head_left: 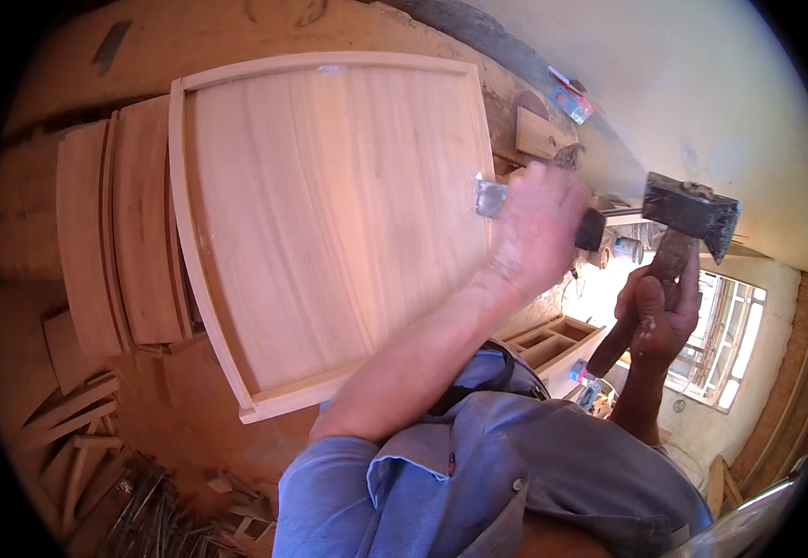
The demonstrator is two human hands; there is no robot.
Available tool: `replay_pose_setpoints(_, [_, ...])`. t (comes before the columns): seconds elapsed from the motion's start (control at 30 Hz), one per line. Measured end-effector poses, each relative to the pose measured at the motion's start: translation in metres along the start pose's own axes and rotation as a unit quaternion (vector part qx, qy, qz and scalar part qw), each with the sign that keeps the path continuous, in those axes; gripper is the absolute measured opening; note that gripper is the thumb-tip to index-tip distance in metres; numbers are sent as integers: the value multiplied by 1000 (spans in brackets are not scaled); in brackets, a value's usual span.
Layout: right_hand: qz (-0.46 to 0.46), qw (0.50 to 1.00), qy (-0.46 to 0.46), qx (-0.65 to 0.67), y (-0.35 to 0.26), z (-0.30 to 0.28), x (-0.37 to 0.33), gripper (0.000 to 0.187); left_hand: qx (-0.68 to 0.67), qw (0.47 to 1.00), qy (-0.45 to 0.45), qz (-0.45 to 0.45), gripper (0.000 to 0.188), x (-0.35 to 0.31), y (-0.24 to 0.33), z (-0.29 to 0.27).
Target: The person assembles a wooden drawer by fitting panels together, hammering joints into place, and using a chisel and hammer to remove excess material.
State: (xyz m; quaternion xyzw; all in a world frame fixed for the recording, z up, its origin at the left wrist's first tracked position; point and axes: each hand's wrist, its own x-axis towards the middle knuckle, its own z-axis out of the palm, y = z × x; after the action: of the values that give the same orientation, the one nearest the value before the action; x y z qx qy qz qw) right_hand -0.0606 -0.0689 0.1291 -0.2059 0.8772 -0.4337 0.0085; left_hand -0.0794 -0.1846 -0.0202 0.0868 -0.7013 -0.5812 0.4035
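My left hand (541, 219) is closed around a chisel with a broad, flat metal blade (490, 199); its dark handle end (591, 230) sticks out on the other side of the fist. The blade is at the right rim of a framed wooden panel (339, 223), and whether it touches the wood I cannot tell. A hammer (692, 212) with a heavy dark head, flared at one end, is held upright by its wooden handle in my right hand (657, 312). Whitish smears mark the right thumb. Shiny whitish spots show on the panel's frame.
Reddish boards (148, 223) lean left of the panel. Offcuts and sticks (134, 502) litter the lower left. A wooden box with compartments (557, 346) stands beyond my body, near a bright barred window (725, 339). A small wood piece (541, 133) lies by the pale wall.
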Motion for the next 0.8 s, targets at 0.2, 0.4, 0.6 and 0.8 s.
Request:
replay_pose_setpoints(0.2, [-6, 1000, 0, -16, -2, -9, 14, 75, -2, 999, -12, -43, 39, 14, 4, 5])
replay_pose_setpoints(0.4, [6, 1000, -19, -15, -3, 3, 13, 75, -45, 989, 111, -87, 39, 20, -13, 10])
replay_pose_setpoints(0.6, [-59, 998, -23, -25, -21, 8, 17, 68, -101, 981, 134, -101, 35, 21, -20, 3])
replay_pose_setpoints(0.8, [-129, 990, -55, -11, -38, 12, 25, 70, -129, 974, 127, -136, 34, 28, -18, -7])
